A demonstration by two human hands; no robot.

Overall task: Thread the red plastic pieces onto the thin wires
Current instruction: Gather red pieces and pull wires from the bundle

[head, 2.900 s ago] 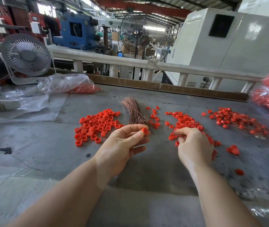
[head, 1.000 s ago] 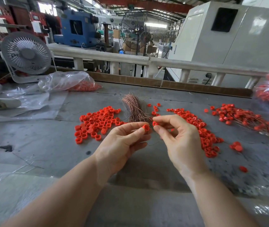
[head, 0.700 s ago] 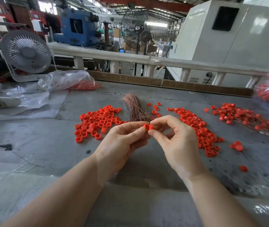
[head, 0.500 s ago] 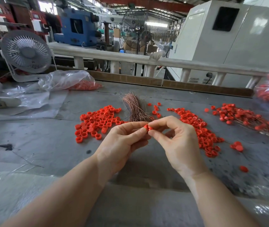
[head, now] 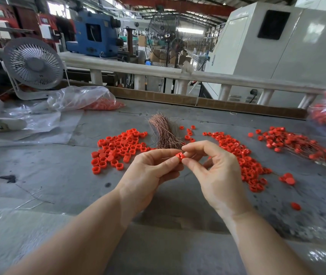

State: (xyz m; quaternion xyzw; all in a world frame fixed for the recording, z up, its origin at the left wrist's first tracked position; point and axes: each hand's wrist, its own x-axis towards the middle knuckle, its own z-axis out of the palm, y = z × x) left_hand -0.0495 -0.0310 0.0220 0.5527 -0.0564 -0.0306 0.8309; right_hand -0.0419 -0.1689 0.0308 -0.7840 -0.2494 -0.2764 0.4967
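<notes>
Small red plastic piece (head: 179,156) held above the grey desk (head: 45,175), pinched at the meeting fingertips of both hands. Left hand (head: 150,173) grips it between thumb and forefinger; right hand (head: 215,175) pinches it from the other side, thumb below, forefinger above, remaining fingers curled. Whether a wire passes through the piece: too fine to tell. Just beyond the hands, a bundle of thin coppery wires (head: 164,133) lies on the desk, fanned toward the far edge. Pile of loose red pieces (head: 118,147) to its left; a longer scatter of red pieces (head: 243,159) to its right, running toward the near side. Farther right, a heap of pieces with wires (head: 295,143) attached. Far left, clear plastic bag (head: 82,100) holding red pieces, beside a small white fan (head: 33,64).
</notes>
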